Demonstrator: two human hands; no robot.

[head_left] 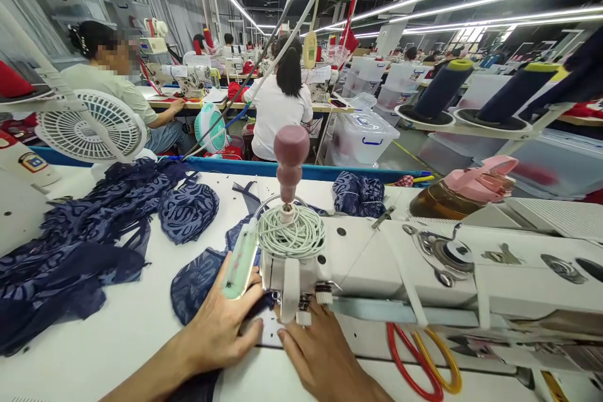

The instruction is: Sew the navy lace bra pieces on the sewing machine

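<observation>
My left hand (221, 323) lies left of the needle area of a white sewing machine (367, 264), fingers curled over a dark navy lace piece (195, 286), shaped like a bra cup. Its thumb is bent toward the needle plate, and a mint-green oblong plate (239, 260) partly covers the hand. Close to the presser foot, my right hand (318, 348) rests flat with its fingers stretched forward and thumb apart. The machine head hides its fingertips. Dark cloth shows between the hands. Pale green cord (292, 232) is coiled on the head around a pink knobbed handle (291, 160).
Scissors (419, 361) with red and yellow handles lie at right. More navy lace (89, 251) is heaped at left beside a white fan (92, 125). A tied lace bundle (358, 193) and a pink-lidded bottle (464, 188) stand behind the machine. Co-workers sit ahead.
</observation>
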